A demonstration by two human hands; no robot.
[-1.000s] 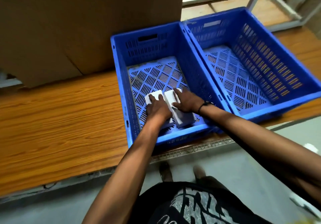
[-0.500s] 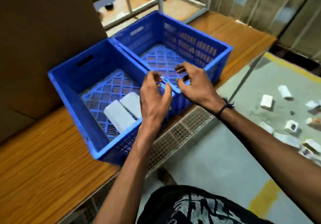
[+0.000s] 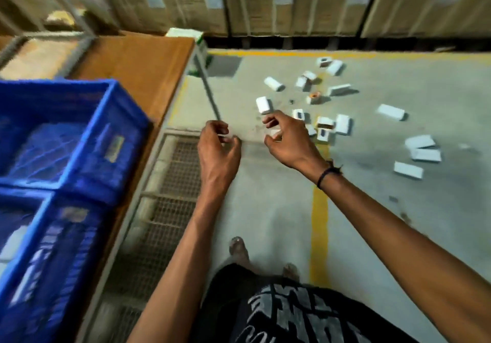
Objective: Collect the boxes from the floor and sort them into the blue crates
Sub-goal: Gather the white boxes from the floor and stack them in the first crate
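Several small white boxes [image 3: 342, 123] lie scattered on the grey floor ahead of me and to the right. Two blue crates stand on the wooden table at my left: the far crate [image 3: 87, 119] and the near crate [image 3: 47, 236], in which a blurred white box [image 3: 12, 241] shows. My left hand [image 3: 216, 151] and my right hand [image 3: 288, 138] hang in the air over the floor, away from the crates. Their fingers are loosely curled and apart, and neither holds anything.
The wooden table [image 3: 138, 66] has a metal frame and a wire mesh panel [image 3: 172, 199] below its edge. A yellow line [image 3: 318, 217] runs along the floor. Stacked cardboard cartons [image 3: 292, 2] line the far wall. My feet [image 3: 239, 247] stand beside the table.
Both hands let go of the two white boxes in the near crate and drew back. My view swung right, from the crates to the boxes on the floor.
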